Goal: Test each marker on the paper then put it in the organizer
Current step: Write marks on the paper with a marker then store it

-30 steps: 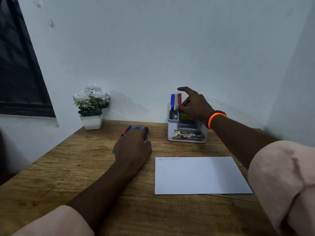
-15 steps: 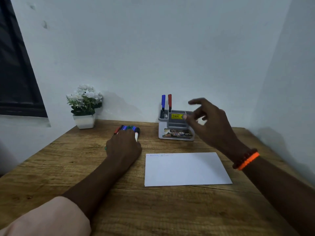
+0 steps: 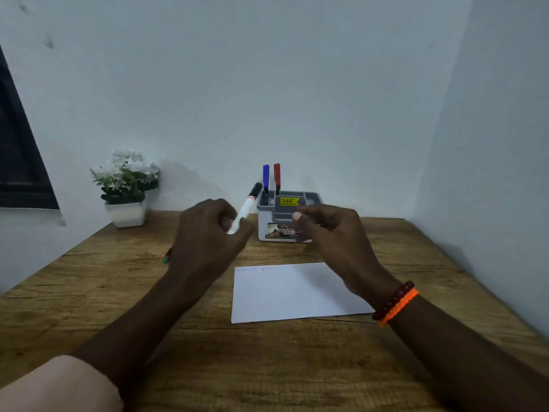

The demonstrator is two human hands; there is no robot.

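Fingers of the left hand [image 3: 208, 233] curl around the white barrel of a black-capped marker [image 3: 246, 208], held raised above the table [image 3: 89, 292], cap tilted up and away. The right hand [image 3: 329, 233] hovers beside it, fingers loosely curled, holding nothing. Recommended procedure: pinch the cap with the right hand, pull straight along the barrel, then stroke the tip on the paper [image 3: 297, 292] below the faint existing marks.

The organizer [image 3: 276, 221] stands behind the hands, holding a blue marker [image 3: 266, 176] and a red marker [image 3: 277, 175]; these limit insertion room. A potted plant [image 3: 126, 188] stands far left.
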